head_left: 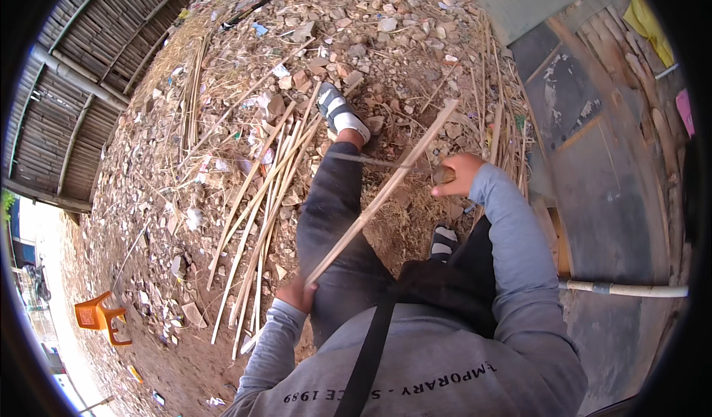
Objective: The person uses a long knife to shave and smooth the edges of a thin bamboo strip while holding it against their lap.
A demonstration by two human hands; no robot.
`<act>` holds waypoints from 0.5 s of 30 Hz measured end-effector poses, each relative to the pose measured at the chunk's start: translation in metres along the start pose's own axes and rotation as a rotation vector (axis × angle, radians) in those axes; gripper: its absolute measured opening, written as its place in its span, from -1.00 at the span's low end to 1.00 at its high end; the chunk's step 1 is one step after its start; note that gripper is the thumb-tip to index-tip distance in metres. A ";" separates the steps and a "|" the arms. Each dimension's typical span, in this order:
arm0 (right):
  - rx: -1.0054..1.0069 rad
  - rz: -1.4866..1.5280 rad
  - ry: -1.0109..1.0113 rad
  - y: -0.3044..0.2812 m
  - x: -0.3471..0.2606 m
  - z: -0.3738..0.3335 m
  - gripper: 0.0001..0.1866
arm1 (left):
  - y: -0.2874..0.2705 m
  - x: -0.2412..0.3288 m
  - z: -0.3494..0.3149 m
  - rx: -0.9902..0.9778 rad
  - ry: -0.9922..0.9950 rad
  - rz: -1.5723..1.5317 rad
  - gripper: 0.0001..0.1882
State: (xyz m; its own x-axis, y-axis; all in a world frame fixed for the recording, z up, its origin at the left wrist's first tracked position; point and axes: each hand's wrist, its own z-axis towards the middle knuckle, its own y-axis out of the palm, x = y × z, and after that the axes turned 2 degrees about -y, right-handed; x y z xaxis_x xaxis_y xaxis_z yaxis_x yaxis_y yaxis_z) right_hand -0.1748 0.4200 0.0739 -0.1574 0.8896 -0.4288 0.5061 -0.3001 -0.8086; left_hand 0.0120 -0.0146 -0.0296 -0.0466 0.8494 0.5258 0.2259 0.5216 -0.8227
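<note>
My left hand (298, 295) is closed around the lower end of a long, pale bamboo strip (371, 208), beside my left thigh. The strip slants up and to the right across my lap. In my right hand (461, 174) is the brown handle of a long-bladed knife (377, 162), its thin dark blade pointing left. Blade and strip cross near the strip's upper part; whether they touch I cannot tell. The blade is slightly blurred. Several split bamboo strips (259, 228) lie in a loose pile on the ground, left of my outstretched left leg.
Broken brick and stone rubble (348, 27) covers the ground. More strips (498, 124) lie at the right, beside dark panels (593, 187). An orange plastic stool (93, 314) stands at the far left, below a bamboo slat wall (81, 83). A pale pole (630, 290) juts out at right.
</note>
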 end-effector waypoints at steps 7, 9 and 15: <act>0.148 0.155 -0.082 -0.014 -0.003 -0.021 -0.45 | 0.006 -0.007 -0.002 0.049 0.039 -0.061 -0.46; 0.195 0.087 -0.025 -0.012 0.005 -0.022 -0.50 | 0.004 -0.007 -0.002 0.035 0.036 -0.058 -0.47; 0.215 -0.134 0.120 0.008 0.011 -0.020 -0.61 | -0.005 0.000 -0.003 -0.030 0.006 0.007 -0.57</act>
State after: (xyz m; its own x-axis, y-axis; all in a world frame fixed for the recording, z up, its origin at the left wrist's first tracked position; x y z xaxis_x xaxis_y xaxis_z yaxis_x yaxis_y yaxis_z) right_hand -0.1557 0.4343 0.0712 -0.1025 0.9568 -0.2721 0.2944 -0.2321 -0.9271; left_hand 0.0143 -0.0176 -0.0251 -0.0387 0.8523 0.5216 0.2555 0.5131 -0.8194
